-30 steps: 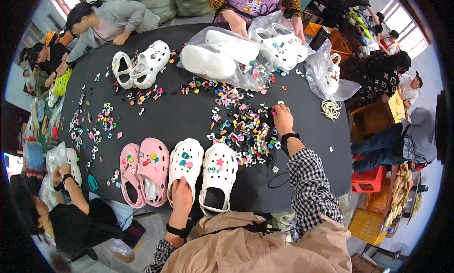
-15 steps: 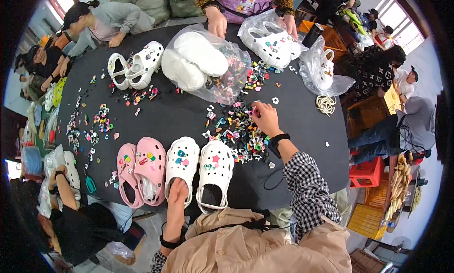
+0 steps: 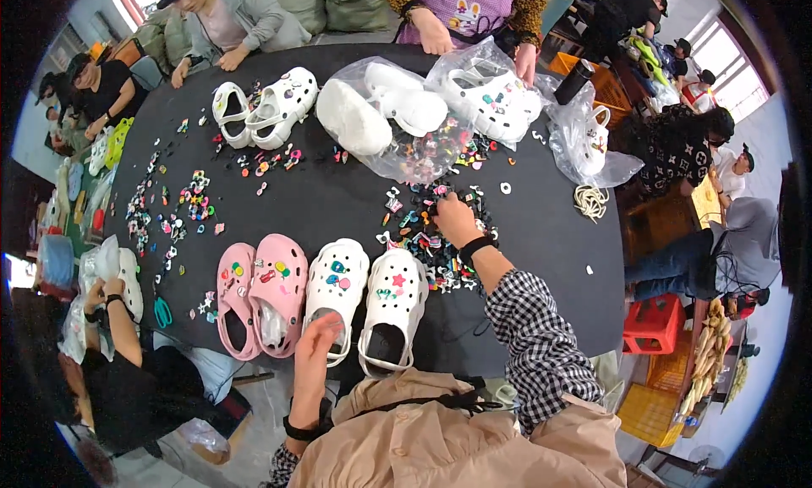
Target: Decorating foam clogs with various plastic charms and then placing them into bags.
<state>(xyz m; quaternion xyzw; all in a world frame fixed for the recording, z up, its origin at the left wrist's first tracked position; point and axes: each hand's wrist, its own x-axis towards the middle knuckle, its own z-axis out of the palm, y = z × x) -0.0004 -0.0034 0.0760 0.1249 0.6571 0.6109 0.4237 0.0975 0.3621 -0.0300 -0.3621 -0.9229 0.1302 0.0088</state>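
Note:
A pair of white clogs [image 3: 365, 302] with small coloured charms stands at the near edge of the black table [image 3: 541, 260]. My left hand [image 3: 317, 336] grips the heel opening of the left white clog. My right hand [image 3: 455, 217], with a black wristband, reaches into a pile of small coloured shoe charms [image 3: 431, 238] in the middle of the table, fingers pinched among them. Whether it holds a charm I cannot tell. A pair of pink clogs [image 3: 260, 292] stands just left of the white pair.
Clear plastic bags with white clogs [image 3: 397, 116] lie at the far side, another white pair [image 3: 264, 109] at the far left. Loose charms [image 3: 173, 209] are scattered on the left. Other people sit around the table. A red stool [image 3: 651, 323] stands at right.
My right hand has drawn back from the far right of the charm pile toward its middle. My left hand has stayed on the white clog.

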